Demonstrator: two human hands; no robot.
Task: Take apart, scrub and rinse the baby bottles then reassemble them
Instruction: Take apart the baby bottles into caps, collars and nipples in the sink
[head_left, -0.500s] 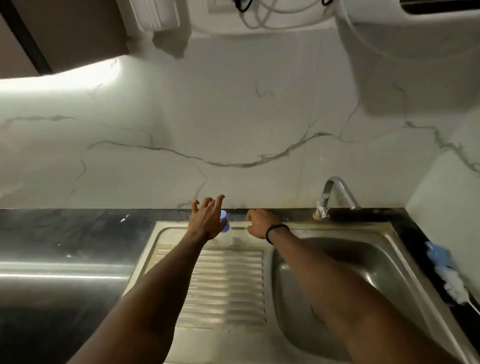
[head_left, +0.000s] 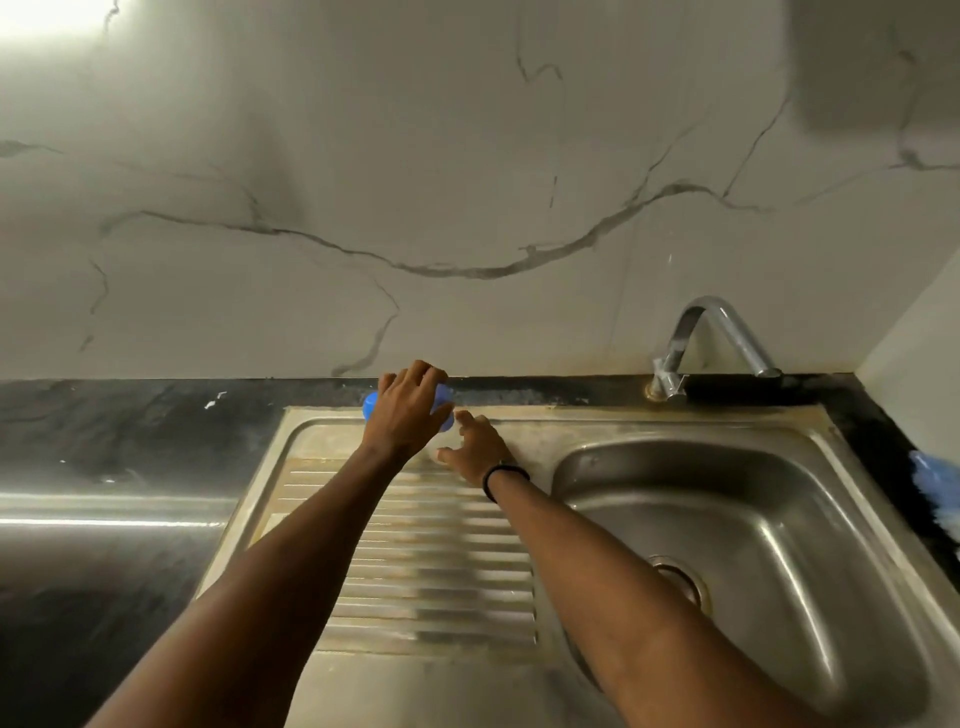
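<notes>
At the back edge of the steel drainboard (head_left: 415, 561) my left hand (head_left: 408, 410) curls over a blue bottle part (head_left: 444, 410). Blue plastic shows on both sides of the hand, a rounded bit at the left (head_left: 370, 404) and a larger piece at the right. Most of the part is hidden under my palm. Just right of it my right hand (head_left: 475, 449) hovers over the drainboard with fingers spread, holding nothing. A black band sits on that wrist.
The sink basin (head_left: 727, 519) with its drain lies to the right, and a chrome tap (head_left: 711, 343) stands behind it. A blue and white bottle brush (head_left: 935, 483) lies on the dark counter at the far right. The marble wall rises close behind.
My left hand has closed down over the blue part; earlier its fingers were raised and spread. My right hand has opened its fingers and sits slightly nearer to me. The camera has tilted down.
</notes>
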